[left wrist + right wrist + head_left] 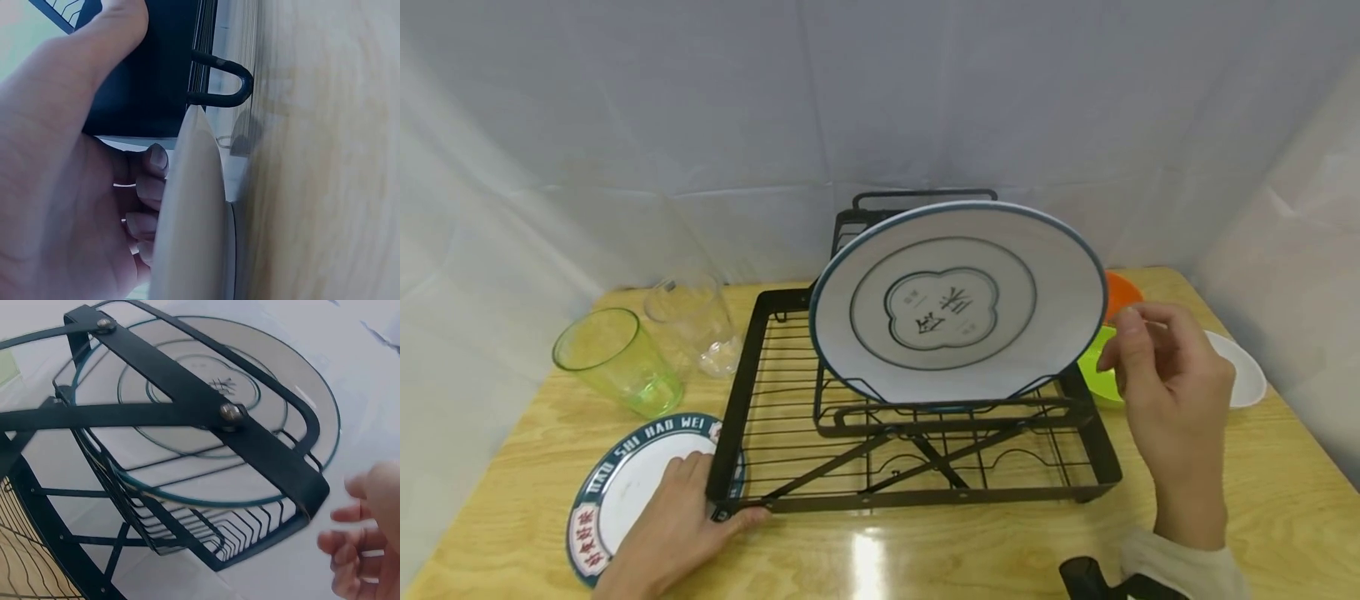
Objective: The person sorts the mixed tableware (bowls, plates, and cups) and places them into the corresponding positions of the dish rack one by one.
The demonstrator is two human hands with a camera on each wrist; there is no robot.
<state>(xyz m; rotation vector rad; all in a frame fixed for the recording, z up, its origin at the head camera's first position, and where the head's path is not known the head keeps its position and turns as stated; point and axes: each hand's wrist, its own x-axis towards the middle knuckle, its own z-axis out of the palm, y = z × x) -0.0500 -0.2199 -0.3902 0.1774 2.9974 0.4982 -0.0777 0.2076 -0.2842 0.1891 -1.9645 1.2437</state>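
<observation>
A large white plate (958,304) with a blue rim and dark characters stands tilted in the holder of a black wire dish rack (917,498). My right hand (1138,350) hovers just off the plate's right edge, fingers loosely curled and holding nothing. The right wrist view shows the same plate (206,412) behind the rack's bars (187,394), with my right hand (365,537) at the lower right. My left hand (677,517) grips the rack's front-left corner, thumb along the front rail. It lies over a small teal-rimmed plate (625,483), whose edge (190,219) shows beside my curled fingers (147,187).
A green tumbler (617,362) and a clear glass (692,321) lean at the back left. To the right of the rack sit an orange bowl (1122,293), a green bowl (1097,371) and a white dish (1243,371). White cloth walls in the wooden table (1262,475).
</observation>
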